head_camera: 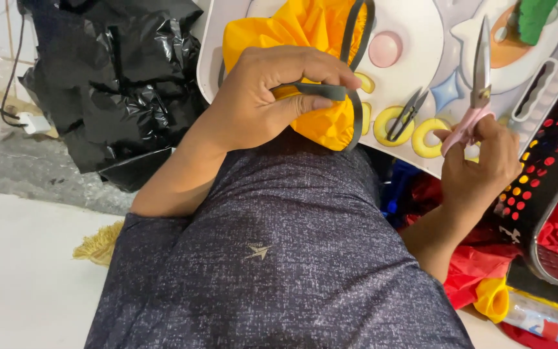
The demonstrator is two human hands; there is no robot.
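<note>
A white tray [414, 26] with coloured shapes printed on it lies across the top of the view, beyond the person's grey-trousered leg [279, 258]. Near its left edge rests a bunched piece of yellow fabric [292, 29] edged with a grey strap [350, 84]. The left hand [266, 97] is clenched on that bundle, thumb and fingers pinching the strap where it loops over the fabric.

The right hand [479, 165], at the tray's lower right edge, grips the pink handles of a pair of scissors [479, 71]; whether the blades are parted I cannot tell. Their long axis runs almost straight up the view, tips pointing away from the person toward the tray's far edge, well apart from the strap. A small pair of thread snips [407, 115] lies on the tray between the hands.

This looks like the pause between gripping and cutting. As I judge it, a next move would call for swinging the blades left to the pinched strap while the left hand keeps it taut.

Black plastic sheeting [117, 77] lies at left, red fabric [485, 265] at right.
</note>
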